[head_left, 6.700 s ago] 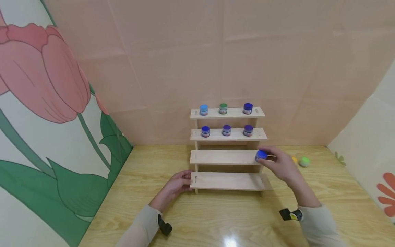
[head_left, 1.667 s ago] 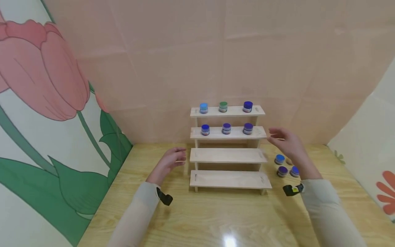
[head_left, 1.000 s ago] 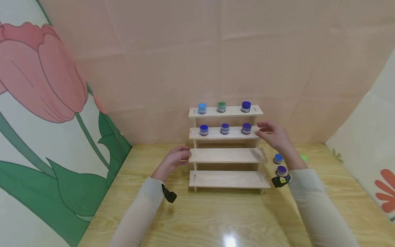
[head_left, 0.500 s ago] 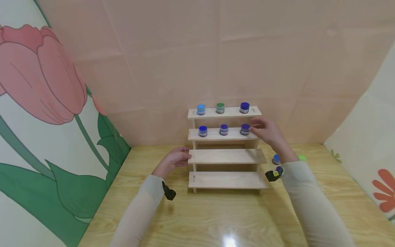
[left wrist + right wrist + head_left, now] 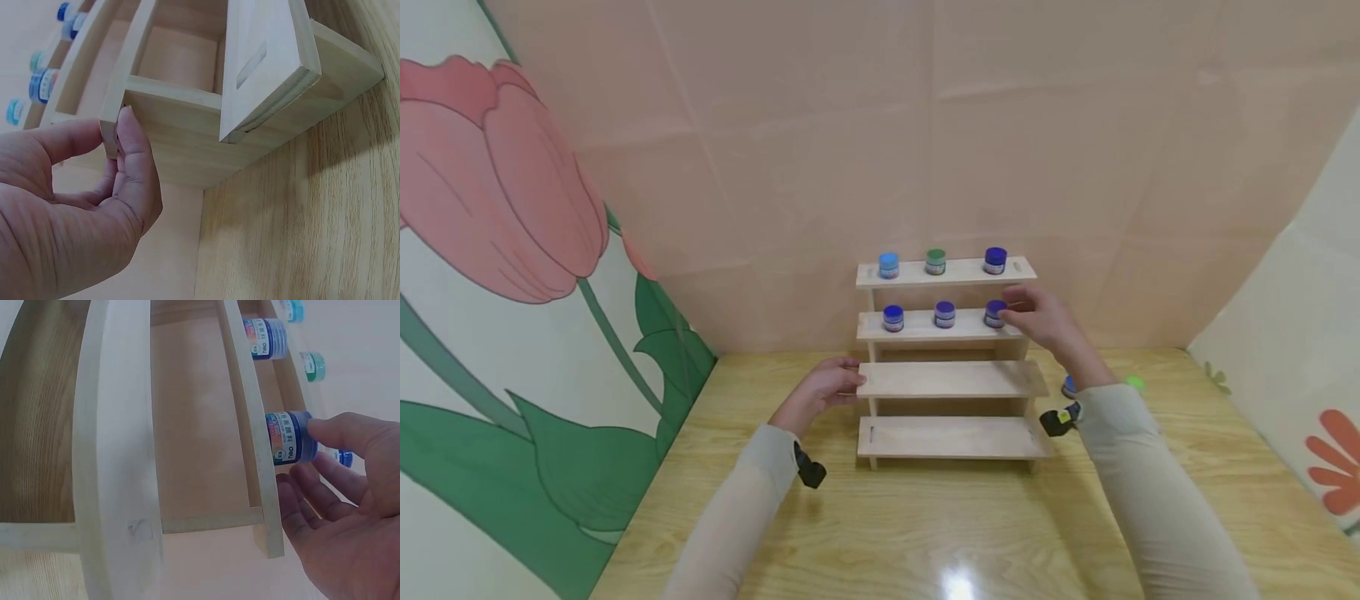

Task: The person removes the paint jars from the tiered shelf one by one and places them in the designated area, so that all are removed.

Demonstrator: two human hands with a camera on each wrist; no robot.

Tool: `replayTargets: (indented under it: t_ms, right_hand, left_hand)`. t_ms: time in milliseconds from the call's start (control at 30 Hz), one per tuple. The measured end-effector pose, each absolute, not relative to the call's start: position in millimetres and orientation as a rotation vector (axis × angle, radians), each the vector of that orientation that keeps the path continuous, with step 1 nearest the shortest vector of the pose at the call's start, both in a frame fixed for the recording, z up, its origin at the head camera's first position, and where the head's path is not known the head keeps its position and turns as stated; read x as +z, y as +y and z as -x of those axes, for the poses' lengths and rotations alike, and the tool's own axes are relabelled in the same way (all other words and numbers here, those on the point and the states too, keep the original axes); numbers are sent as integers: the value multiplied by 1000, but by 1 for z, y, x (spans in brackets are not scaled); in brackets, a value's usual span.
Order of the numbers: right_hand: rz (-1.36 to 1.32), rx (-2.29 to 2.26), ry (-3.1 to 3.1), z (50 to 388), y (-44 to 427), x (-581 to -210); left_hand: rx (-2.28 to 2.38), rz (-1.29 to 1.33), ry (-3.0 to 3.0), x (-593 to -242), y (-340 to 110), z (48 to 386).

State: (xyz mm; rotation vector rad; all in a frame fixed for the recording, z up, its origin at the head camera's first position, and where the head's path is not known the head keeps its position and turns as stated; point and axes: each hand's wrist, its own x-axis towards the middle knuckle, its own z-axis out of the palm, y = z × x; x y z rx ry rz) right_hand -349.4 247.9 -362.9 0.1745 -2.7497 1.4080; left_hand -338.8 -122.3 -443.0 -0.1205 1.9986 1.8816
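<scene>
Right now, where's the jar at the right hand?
Head view: the jar is rightmost on the second shelf from the top, one shelf below the dark-blue-lidded jar, pinched by the right hand.

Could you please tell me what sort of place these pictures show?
Probably an indoor corner arranged as a small set: a wood-grain table, a creased pinkish backdrop behind it, and a large tulip picture beside it.

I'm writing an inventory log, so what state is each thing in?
Wooden shelf, standing on the table.
Left hand, pinching the third tier from the top.
Right hand, gripping the rightmost second-tier jar.
Rightmost second-tier jar, upright, lidded.
Other second-tier jars, upright, lidded.
Three top-tier jars, upright, lidded.
Blue-lidded table jar, partly hidden.
Green-lidded table jar, partly hidden.
</scene>
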Motion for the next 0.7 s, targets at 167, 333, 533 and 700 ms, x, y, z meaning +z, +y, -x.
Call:
replayTargets:
  t_ms: [167, 333, 533, 700]
  right_hand:
    - [-226, 1372, -2768, 350, 243, -361]
    - [-249, 1278, -2789, 351, 237, -361]
    - [-237, 1248, -2789, 351, 237, -360]
    - [-247, 1283, -2765, 346, 243, -357]
  left_hand:
    - [1883, 142, 1981, -441, -123, 338]
    - [1883, 151, 1974, -441, -124, 337]
    - [1873, 155, 1967, -441, -123, 339]
    - [1882, 154, 1954, -442, -123, 340]
